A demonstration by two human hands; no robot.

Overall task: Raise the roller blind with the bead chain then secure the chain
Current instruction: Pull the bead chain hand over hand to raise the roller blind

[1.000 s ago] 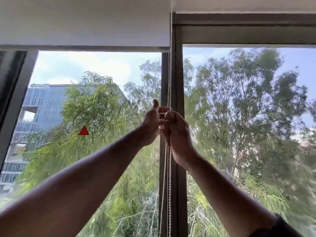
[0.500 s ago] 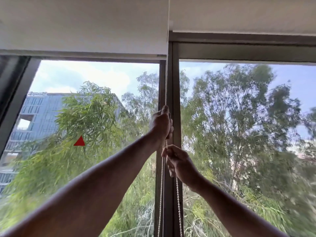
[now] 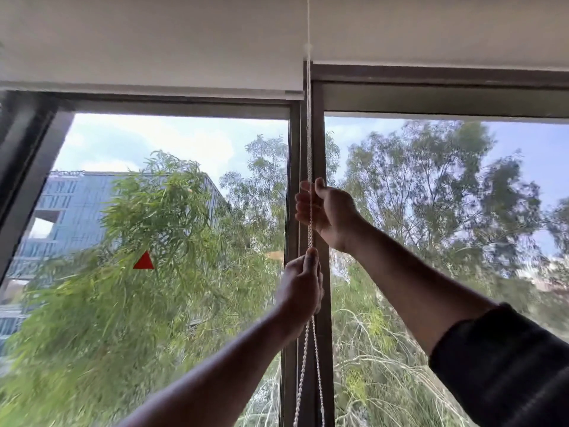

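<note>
The white bead chain (image 3: 309,143) hangs along the dark window post between two panes. My right hand (image 3: 331,212) is the upper one, its fingers curled around the chain at mid-height. Just below it, my left hand (image 3: 303,285) is closed on the chain; two strands hang down from that fist (image 3: 303,368). The white roller blind (image 3: 154,53) over the left pane is high up, and its bottom rail (image 3: 147,89) lies just above the top of the glass.
A second white blind (image 3: 440,32) hangs over the right pane, its lower edge slightly higher. The dark window frame (image 3: 27,155) slants down at the left. Trees and a glass building show outside; a small red triangle (image 3: 143,261) marks the left pane.
The hands have swapped places: my right hand went up the chain above my left, and my left came down with the chain. The blind's bottom rail now stands clear of the glass.
</note>
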